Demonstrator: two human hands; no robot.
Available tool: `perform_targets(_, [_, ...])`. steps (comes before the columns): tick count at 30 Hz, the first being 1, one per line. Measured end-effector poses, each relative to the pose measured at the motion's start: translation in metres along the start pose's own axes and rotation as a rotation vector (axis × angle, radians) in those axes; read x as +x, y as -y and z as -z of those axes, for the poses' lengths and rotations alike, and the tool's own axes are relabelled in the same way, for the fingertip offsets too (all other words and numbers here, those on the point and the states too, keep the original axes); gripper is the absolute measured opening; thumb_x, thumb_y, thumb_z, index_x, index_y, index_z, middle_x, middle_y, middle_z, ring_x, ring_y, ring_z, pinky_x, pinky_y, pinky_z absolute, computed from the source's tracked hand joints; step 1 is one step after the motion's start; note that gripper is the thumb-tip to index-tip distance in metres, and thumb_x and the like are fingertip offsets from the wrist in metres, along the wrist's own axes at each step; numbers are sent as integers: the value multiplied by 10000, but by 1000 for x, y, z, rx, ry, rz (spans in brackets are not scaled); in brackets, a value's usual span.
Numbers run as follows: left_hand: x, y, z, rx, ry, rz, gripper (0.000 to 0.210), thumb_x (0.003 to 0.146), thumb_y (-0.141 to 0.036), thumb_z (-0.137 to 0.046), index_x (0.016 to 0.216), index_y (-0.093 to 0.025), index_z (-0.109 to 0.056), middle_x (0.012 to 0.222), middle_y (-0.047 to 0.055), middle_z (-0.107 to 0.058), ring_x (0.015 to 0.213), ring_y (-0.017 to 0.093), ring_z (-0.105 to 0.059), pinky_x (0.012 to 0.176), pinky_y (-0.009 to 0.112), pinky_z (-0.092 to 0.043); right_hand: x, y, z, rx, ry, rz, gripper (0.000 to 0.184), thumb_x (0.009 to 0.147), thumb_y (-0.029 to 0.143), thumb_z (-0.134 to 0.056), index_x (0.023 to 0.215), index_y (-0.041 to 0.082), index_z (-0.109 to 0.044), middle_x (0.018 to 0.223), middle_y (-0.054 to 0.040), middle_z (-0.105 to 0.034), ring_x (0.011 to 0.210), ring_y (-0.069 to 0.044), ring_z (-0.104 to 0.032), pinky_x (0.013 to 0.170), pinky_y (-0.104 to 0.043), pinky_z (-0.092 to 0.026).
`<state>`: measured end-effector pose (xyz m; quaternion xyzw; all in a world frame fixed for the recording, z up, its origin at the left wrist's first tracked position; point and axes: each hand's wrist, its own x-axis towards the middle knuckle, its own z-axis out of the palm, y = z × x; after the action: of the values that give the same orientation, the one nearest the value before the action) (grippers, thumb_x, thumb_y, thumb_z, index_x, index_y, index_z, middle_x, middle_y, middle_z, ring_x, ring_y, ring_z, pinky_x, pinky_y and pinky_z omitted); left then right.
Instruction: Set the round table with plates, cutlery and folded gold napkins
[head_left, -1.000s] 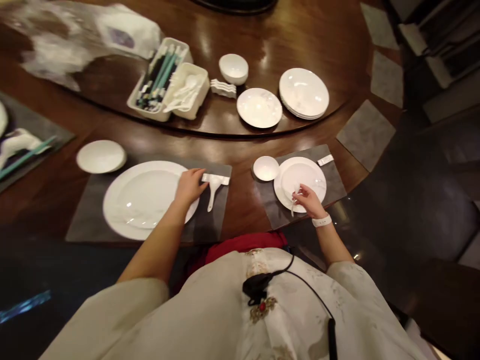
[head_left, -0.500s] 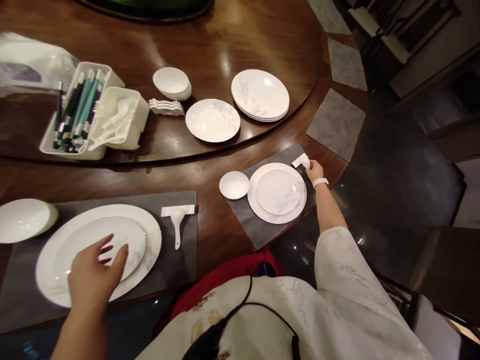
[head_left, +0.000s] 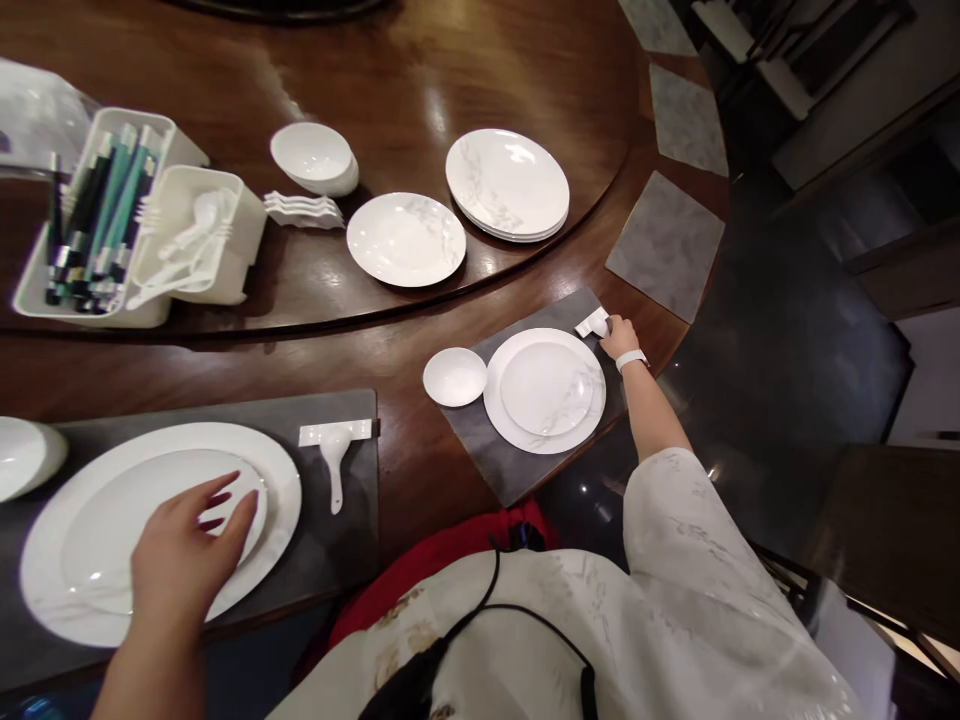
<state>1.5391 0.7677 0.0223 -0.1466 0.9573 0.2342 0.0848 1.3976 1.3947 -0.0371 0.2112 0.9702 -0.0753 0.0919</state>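
At the far right of the near table edge, my right hand (head_left: 621,340) is closed on a white spoon (head_left: 601,326). The spoon lies against a white spoon rest (head_left: 584,325) on a grey placemat (head_left: 504,468). Beside it sits a small plate (head_left: 546,388) on a larger white plate (head_left: 495,405), with a white bowl (head_left: 455,377) to their left. My left hand (head_left: 187,540) is open, fingers curved and apart, above another small plate (head_left: 161,500) on a large plate (head_left: 281,480). Nothing shows in its fingers.
On the turntable stand stacked plates (head_left: 510,180), a single plate stack (head_left: 405,238), bowls (head_left: 313,160), spoon rests (head_left: 304,210), and a cream caddy (head_left: 244,230) of chopsticks and spoons. A spoon on a rest (head_left: 336,465) lies on the left placemat (head_left: 360,540). Bare placemats (head_left: 667,245) continue rightward.
My right hand has moved slightly left with the spoon, bringing it closer in over the spoon rest. The view has shifted a little; my left hand stays open over the plates.
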Motion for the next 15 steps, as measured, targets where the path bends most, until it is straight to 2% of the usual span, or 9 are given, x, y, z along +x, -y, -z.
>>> perform_targets(4, [4, 5, -7, 8, 4, -20, 479, 797, -671, -441, 1062, -329, -646, 1021, 60, -632, 803, 305, -661, 859, 495, -562, -2, 12, 7, -183, 18, 182, 689, 815, 164, -624, 1481, 160, -447, 1423, -192, -486, 1221, -324, -491, 1012, -430, -457])
perform_targets(8, [9, 9, -13, -23, -36, -83, 458, 802, -650, -447, 1008, -293, -648, 1044, 70, -651, 865, 306, -679, 805, 478, -588, 0, 26, 9, -290, 43, 339, 615, 879, 95, -487, 1487, 183, -468, 1549, -151, -409, 1368, -319, -386, 1069, -440, -414])
perform_targets(11, [11, 10, -16, -53, -58, -111, 452, 807, -596, -465, 1011, -240, -655, 1103, 105, -666, 950, 306, -682, 746, 436, -601, 3, 30, 10, -327, 64, 420, 523, 897, 77, -428, 1396, 146, -567, 1497, -154, -487, 1392, -307, -372, 1095, -439, -389])
perform_targets(15, [15, 9, -19, -112, -34, -90, 427, 815, -518, -487, 1046, -209, -670, 1165, 124, -672, 984, 280, -678, 737, 399, -603, 13, 28, 9, -346, 72, 447, 429, 890, 96, -449, 1268, 103, -651, 1340, -196, -597, 1287, -302, -470, 1050, -417, -415])
